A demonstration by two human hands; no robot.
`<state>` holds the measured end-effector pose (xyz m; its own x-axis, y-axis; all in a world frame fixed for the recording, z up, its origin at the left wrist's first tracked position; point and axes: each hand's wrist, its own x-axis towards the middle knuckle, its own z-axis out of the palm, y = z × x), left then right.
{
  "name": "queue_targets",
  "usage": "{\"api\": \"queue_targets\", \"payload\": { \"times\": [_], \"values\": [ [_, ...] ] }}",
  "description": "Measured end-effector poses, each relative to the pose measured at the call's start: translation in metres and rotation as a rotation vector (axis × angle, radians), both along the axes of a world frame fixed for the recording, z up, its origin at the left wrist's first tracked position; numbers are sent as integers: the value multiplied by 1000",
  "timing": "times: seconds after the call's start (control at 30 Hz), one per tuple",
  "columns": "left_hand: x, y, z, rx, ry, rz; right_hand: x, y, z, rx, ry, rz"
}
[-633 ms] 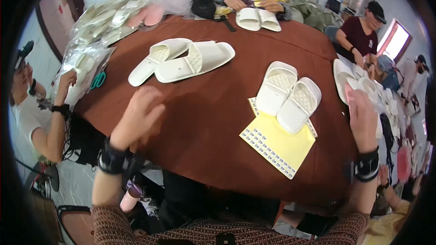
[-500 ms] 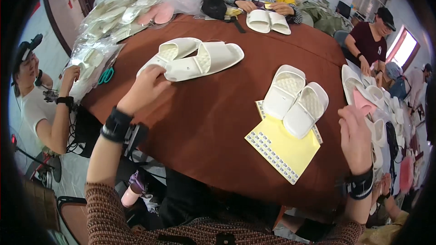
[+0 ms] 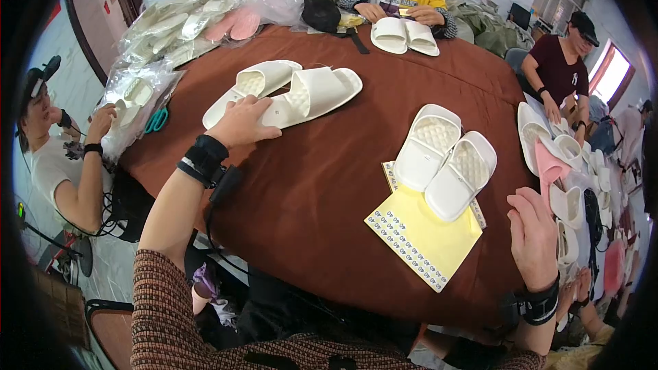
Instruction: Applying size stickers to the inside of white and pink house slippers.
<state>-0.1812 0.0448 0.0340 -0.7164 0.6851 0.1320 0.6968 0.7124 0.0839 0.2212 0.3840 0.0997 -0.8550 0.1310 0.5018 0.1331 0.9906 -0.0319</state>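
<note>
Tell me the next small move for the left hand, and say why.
Probably curl the left hand around the heel end of the nearer left-hand slipper: its fingers cover that end in this view, thumb spread apart, with no closed grip showing. The right hand looks empty, beside the yellow sheet.

Reddish-brown cloth-covered table
Under and just beyond the left fingers lie white quilted-insole slide slippers; left of those fingers, teal-handled scissors beside a plastic bag of slippers. Left of the right fingers, a second slipper pair overlaps yellow sticker sheets; far ahead sits a third pair.
</note>
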Motion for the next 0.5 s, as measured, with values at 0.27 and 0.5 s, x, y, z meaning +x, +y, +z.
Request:
{"api": "queue_targets", "payload": {
  "times": [0.27,0.5],
  "values": [
    [67,-47,5,-1,162,21,-8,-1,-6,6,-6,62],
    [149,-76,23,-65,56,60,-13,-5,-8,-20,-6,72]
  ]
}}
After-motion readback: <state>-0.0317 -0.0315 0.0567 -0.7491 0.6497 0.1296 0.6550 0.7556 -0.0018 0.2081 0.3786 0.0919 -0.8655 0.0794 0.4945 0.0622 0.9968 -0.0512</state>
